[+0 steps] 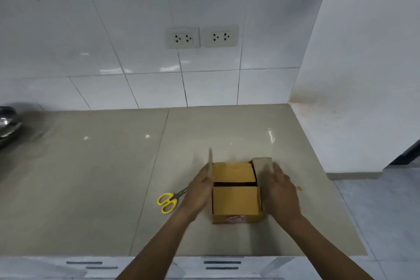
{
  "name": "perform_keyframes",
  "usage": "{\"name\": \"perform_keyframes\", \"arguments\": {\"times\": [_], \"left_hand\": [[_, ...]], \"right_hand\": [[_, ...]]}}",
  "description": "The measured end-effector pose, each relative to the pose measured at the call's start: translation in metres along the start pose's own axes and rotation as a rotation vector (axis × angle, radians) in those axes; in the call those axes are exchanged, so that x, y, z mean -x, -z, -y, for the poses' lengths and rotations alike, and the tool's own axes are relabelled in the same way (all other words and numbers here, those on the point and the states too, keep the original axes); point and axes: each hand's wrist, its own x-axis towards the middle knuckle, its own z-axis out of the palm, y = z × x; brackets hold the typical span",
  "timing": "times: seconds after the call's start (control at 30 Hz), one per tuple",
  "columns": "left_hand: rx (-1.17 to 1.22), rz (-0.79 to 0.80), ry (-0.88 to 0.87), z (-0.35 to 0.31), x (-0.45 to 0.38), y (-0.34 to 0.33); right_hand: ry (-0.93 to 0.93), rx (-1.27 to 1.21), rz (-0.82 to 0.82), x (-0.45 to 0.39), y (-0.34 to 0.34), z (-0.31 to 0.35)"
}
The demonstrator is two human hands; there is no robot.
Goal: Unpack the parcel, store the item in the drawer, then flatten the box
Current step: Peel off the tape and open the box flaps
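Note:
A small brown cardboard box [236, 200] sits on the beige counter [91, 177] near its front right. Its two outer flaps stand raised at the left and right sides. The two inner flaps lie nearly flat, with a dark gap between them; whatever is inside is hidden. My left hand [200, 191] presses against the box's left side and holds the left flap upright. My right hand [279, 188] rests on the right side and holds the right flap. Yellow-handled scissors [169, 201] lie on the counter just left of my left hand.
A white tiled wall with two sockets [202, 37] rises behind the counter. A shiny metal bowl [8, 124] sits at the far left edge. Drawer fronts [221, 265] with dark slot handles run below the counter's front edge. The counter ends at the right, with floor beyond.

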Motion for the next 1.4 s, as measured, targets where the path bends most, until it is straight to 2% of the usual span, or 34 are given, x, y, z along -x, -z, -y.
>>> {"name": "perform_keyframes", "arguments": {"times": [0.07,0.17,0.23,0.3,0.33,0.4,0.6,0.67,0.73,0.8,0.83,0.9,0.97,1.03,1.07,1.13,1.27,1.4], "left_hand": [[0.106,-0.057,0.070,0.014,-0.004,0.019],[-0.094,-0.017,0.139,0.033,-0.004,0.029],[-0.322,-0.057,0.036,0.040,-0.004,0.027],[-0.494,-0.138,-0.127,0.040,-0.005,0.024],[-0.516,-0.168,-0.168,0.038,-0.005,0.024],[-0.416,-0.176,-0.116,0.031,-0.004,0.021],[-0.307,0.012,0.082,0.028,-0.007,0.020],[-0.421,-0.015,0.010,0.027,-0.007,0.017],[-0.613,-0.090,-0.110,0.028,-0.006,0.010],[-0.688,-0.107,-0.157,0.032,-0.006,0.001],[-0.720,-0.088,-0.172,0.035,-0.006,-0.003],[-0.723,0.013,-0.176,0.041,-0.001,-0.005],[-0.604,0.158,-0.166,0.048,0.006,-0.002],[-0.526,0.241,-0.189,0.053,0.012,0.001],[-0.502,0.251,-0.194,0.056,0.014,0.001],[-0.496,0.232,-0.177,0.059,0.015,-0.001],[-0.565,0.185,-0.132,0.059,0.013,-0.005],[-0.630,0.185,-0.153,0.060,0.014,-0.008]], "right_hand": [[0.049,-0.154,0.019,0.001,0.001,0.006],[0.069,-0.389,0.027,0.001,0.002,0.013],[0.005,-0.642,0.105,-0.001,0.009,0.018],[-0.160,-0.976,0.223,-0.005,0.021,0.019],[-0.205,-1.076,0.285,-0.007,0.027,0.016],[-0.163,-1.117,0.416,-0.005,0.040,0.010],[0.153,-0.933,0.539,0.031,0.035,0.004],[0.291,-0.719,0.515,0.048,0.017,-0.001],[0.447,-0.368,0.412,0.065,-0.004,-0.004],[0.602,-0.030,0.175,0.077,-0.020,-0.003],[0.631,0.036,0.101,0.079,-0.021,0.000],[0.632,0.019,0.025,0.079,-0.023,0.002],[0.596,-0.048,0.108,0.077,-0.025,0.000],[0.517,-0.226,0.208,0.073,-0.020,-0.002],[0.471,-0.302,0.264,0.071,-0.015,-0.002],[0.428,-0.375,0.268,0.058,-0.002,-0.001],[0.429,-0.360,0.163,0.014,0.025,-0.001],[0.327,-0.275,0.167,-0.027,0.032,-0.001]]}}
